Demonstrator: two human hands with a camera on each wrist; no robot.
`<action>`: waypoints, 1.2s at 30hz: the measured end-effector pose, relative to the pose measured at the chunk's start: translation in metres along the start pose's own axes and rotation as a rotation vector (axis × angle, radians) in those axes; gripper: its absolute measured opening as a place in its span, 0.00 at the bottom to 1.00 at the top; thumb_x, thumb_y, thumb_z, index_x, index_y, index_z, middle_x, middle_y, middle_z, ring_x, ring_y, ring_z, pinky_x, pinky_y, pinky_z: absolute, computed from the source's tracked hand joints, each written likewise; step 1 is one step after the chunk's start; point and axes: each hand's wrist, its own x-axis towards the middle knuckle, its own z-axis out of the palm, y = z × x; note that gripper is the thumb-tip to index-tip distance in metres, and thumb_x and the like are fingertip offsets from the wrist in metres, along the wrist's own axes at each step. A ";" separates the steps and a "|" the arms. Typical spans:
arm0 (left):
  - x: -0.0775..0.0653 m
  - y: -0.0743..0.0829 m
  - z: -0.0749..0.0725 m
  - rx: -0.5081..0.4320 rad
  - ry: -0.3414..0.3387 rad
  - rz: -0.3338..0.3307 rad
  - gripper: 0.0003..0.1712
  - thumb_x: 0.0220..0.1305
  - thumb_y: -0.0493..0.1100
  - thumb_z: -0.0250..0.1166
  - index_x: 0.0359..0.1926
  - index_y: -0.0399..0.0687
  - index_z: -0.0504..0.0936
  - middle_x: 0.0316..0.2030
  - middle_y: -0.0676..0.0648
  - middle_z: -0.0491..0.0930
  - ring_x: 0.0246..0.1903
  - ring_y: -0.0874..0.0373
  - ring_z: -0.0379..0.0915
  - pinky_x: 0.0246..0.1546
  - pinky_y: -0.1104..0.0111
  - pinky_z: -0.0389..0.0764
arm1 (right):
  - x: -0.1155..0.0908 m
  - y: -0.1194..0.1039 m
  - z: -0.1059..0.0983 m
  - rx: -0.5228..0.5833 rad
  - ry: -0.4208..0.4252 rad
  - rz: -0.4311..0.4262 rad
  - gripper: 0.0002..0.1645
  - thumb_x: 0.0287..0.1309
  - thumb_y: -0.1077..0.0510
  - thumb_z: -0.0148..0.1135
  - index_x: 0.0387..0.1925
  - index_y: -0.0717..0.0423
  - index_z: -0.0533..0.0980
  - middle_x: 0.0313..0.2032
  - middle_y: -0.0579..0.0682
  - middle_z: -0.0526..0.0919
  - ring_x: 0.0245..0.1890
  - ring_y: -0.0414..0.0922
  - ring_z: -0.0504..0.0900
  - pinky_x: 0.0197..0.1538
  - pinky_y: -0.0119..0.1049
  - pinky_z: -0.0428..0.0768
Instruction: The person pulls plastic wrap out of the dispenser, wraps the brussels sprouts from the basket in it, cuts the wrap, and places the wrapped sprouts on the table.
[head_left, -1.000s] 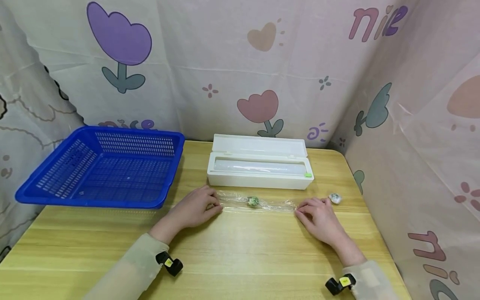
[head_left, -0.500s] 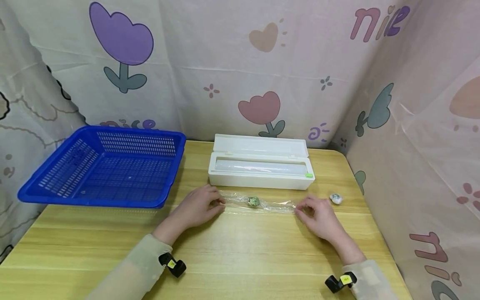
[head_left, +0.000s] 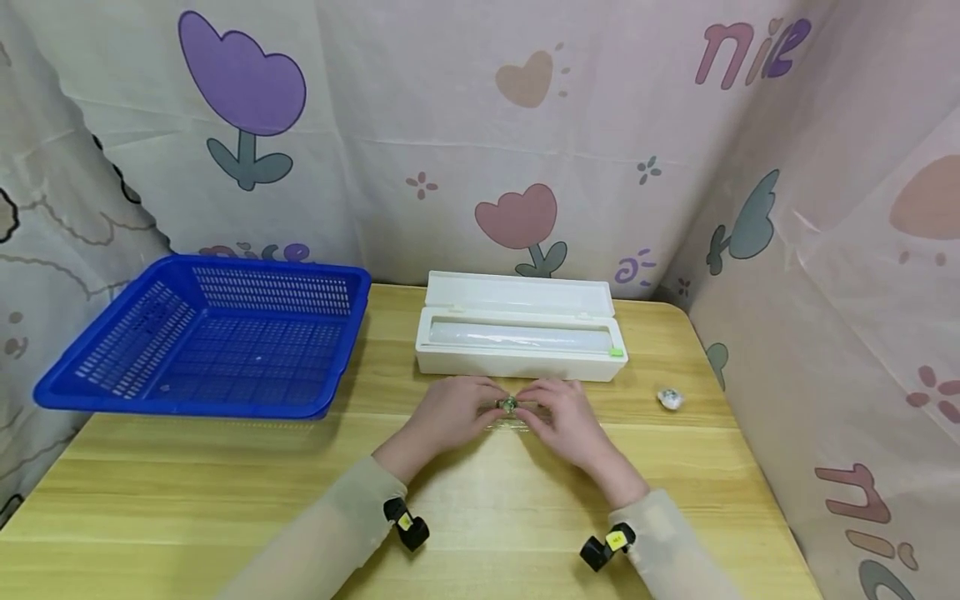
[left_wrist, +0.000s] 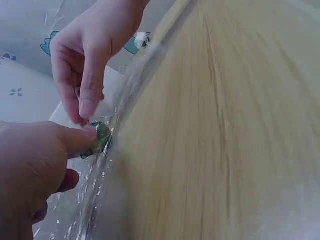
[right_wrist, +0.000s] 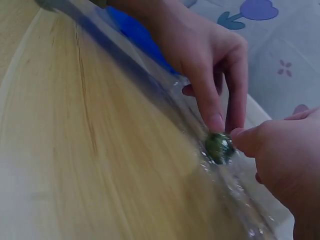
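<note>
A small round green lump [head_left: 509, 404] lies wrapped in clear cling film [right_wrist: 235, 192] on the table. My left hand [head_left: 453, 412] pinches the wrapped lump from its left side, thumb and fingertips right at it. From the other side my right hand [head_left: 566, 421] pinches it too, so the fingertips of both hands nearly meet. Clear film runs out past both hands in the wrist views. The green lump [right_wrist: 218, 148] shows dark and shiny through the film in the right wrist view. What is inside the wrap does not show clearly.
Behind the hands stands a white box [head_left: 517, 365] with its lid up and a roll of film [head_left: 517, 336] inside. A second small wrapped bundle [head_left: 671, 399] lies at the right. At the left is a blue plastic basket [head_left: 330, 392]. Patterned cloth [head_left: 390, 100] hangs behind the table.
Both hands have moved inward from the two ends of the stretched film to the green lump in the middle. Box, basket and second bundle stay in place.
</note>
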 end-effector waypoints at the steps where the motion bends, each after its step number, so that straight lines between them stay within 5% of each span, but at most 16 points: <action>1: 0.001 0.000 0.001 -0.004 -0.014 -0.011 0.14 0.73 0.54 0.70 0.54 0.58 0.92 0.50 0.57 0.88 0.48 0.59 0.86 0.42 0.62 0.86 | 0.001 0.000 0.003 -0.003 -0.004 0.009 0.12 0.59 0.57 0.80 0.44 0.53 0.89 0.45 0.46 0.90 0.47 0.46 0.85 0.49 0.45 0.67; 10: 0.005 -0.004 0.006 -0.085 -0.043 -0.107 0.17 0.75 0.58 0.66 0.54 0.57 0.91 0.44 0.58 0.90 0.40 0.59 0.86 0.37 0.62 0.84 | 0.006 0.004 0.013 0.025 -0.032 0.096 0.15 0.58 0.55 0.80 0.47 0.52 0.89 0.47 0.45 0.89 0.51 0.47 0.84 0.52 0.47 0.67; 21: 0.003 -0.003 0.001 -0.101 -0.030 -0.113 0.15 0.72 0.54 0.71 0.55 0.60 0.91 0.40 0.58 0.90 0.26 0.64 0.76 0.26 0.67 0.76 | 0.010 0.003 0.018 0.047 -0.004 0.120 0.14 0.54 0.58 0.81 0.44 0.52 0.89 0.40 0.43 0.90 0.43 0.43 0.82 0.50 0.47 0.66; 28: -0.001 -0.004 0.001 -0.074 -0.033 -0.071 0.15 0.68 0.53 0.74 0.52 0.58 0.92 0.46 0.58 0.90 0.43 0.58 0.86 0.37 0.61 0.84 | 0.007 0.003 0.020 0.064 -0.019 0.150 0.11 0.61 0.56 0.77 0.45 0.51 0.89 0.37 0.40 0.89 0.36 0.38 0.79 0.48 0.44 0.65; 36: 0.000 -0.005 -0.001 -0.107 -0.030 -0.077 0.12 0.70 0.51 0.73 0.50 0.56 0.93 0.46 0.57 0.90 0.43 0.57 0.87 0.41 0.60 0.85 | 0.010 0.002 0.016 0.084 -0.036 0.142 0.02 0.67 0.58 0.72 0.40 0.51 0.88 0.38 0.41 0.87 0.41 0.42 0.81 0.51 0.47 0.66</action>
